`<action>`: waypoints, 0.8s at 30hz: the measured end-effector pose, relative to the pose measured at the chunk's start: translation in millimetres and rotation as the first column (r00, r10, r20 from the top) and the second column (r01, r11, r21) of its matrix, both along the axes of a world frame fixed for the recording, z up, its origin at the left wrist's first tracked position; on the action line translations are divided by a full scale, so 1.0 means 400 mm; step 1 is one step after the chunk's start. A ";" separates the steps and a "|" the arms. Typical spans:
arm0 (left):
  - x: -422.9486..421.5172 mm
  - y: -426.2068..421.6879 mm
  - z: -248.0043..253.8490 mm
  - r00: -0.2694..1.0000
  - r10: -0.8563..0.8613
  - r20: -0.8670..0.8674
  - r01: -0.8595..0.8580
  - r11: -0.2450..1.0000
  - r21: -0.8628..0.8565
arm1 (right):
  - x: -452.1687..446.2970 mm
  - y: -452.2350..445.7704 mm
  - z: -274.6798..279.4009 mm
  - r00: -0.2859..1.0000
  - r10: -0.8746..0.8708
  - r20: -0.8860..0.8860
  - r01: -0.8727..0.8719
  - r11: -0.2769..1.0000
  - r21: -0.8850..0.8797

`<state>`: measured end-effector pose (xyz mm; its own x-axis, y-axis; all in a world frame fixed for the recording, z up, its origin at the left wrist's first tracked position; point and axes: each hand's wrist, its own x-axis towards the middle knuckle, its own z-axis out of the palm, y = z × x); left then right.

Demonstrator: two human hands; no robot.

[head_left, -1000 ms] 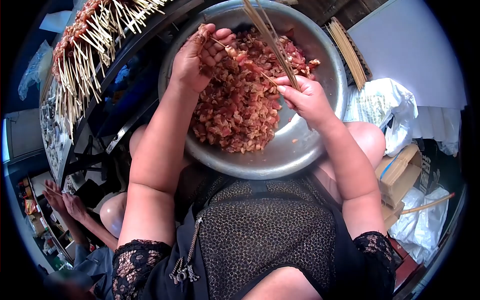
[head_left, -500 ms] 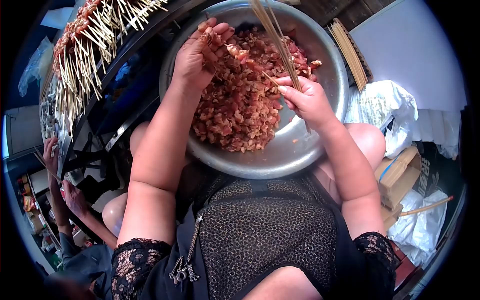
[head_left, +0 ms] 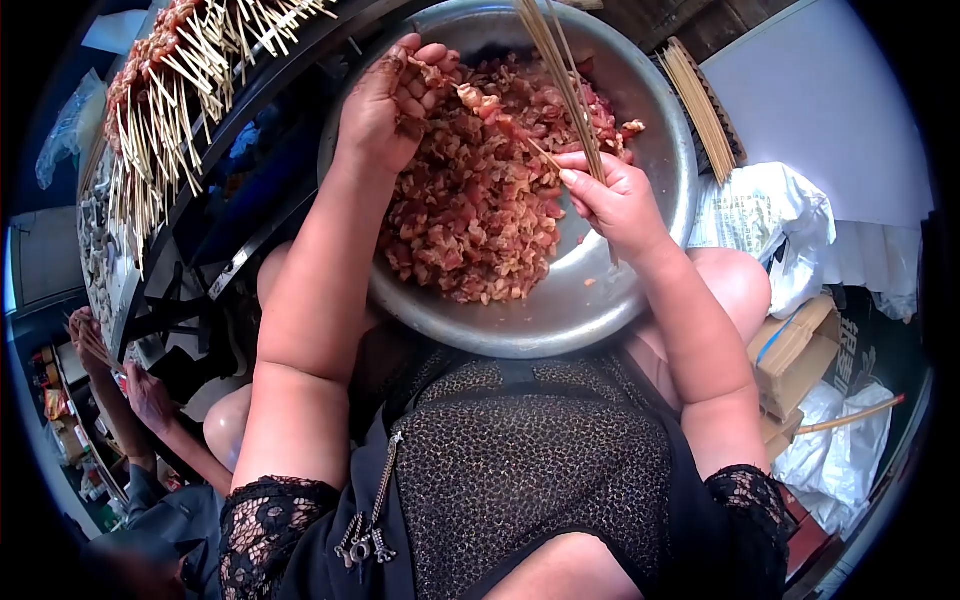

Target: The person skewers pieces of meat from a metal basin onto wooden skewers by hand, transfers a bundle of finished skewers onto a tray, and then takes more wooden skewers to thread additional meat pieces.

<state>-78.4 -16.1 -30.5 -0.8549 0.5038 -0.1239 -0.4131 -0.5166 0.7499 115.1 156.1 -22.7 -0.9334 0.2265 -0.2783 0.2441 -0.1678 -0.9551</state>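
A wide metal basin [head_left: 600,325] rests on my lap, with a heap of small raw meat pieces [head_left: 470,235] in it. Over its far left part is my left hand [head_left: 385,110], palm turned up and fingers curled around some meat pieces. My right hand [head_left: 620,205] grips a bundle of thin bamboo skewers [head_left: 565,85] that stick up past the basin's rim. Between its thumb and forefinger it also pinches a single skewer [head_left: 541,153], which points toward my left hand and has meat threaded along it.
Many loaded meat skewers [head_left: 170,110] lie piled on a table at upper left. More bare skewers [head_left: 700,105] stand right of the basin, near a white plastic bag [head_left: 765,225] and cardboard boxes [head_left: 795,345]. At lower left, another person's hands [head_left: 150,395] hold thin sticks.
My left hand has shifted slightly left, and more meat now shows along the single skewer. My right hand has barely moved. The other person's hands at left have come closer together.
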 end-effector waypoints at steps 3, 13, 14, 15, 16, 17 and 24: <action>0.004 0.000 -0.007 0.999 -0.005 -0.042 0.004 1.000 -0.019 | 0.000 -0.009 -0.002 1.000 -0.004 0.007 0.004 1.000 0.012; 0.022 0.011 -0.012 0.999 0.010 -0.034 -0.009 0.999 0.047 | -0.005 -0.017 -0.022 1.000 -0.025 -0.009 0.025 0.998 0.054; 0.022 0.010 -0.014 0.999 0.010 -0.034 -0.009 0.999 0.047 | -0.007 -0.018 -0.024 1.000 -0.024 -0.009 0.025 0.998 0.054; 0.023 0.008 -0.015 1.000 -0.016 -0.018 0.017 0.997 0.079 | -0.009 -0.020 -0.026 1.000 -0.022 -0.011 0.023 0.999 0.046; 0.024 0.009 -0.015 0.999 -0.044 -0.002 0.044 0.993 0.111 | -0.010 -0.022 -0.028 1.000 -0.021 -0.013 0.021 0.999 0.037; 0.026 0.009 -0.014 0.999 -0.045 -0.002 0.045 0.993 0.111 | -0.010 -0.022 -0.031 1.000 -0.022 -0.012 0.023 0.999 0.037; 0.033 0.014 -0.010 0.995 -0.060 0.085 0.031 0.951 0.308 | -0.010 -0.028 -0.048 0.999 0.013 -0.038 -0.013 1.000 -0.001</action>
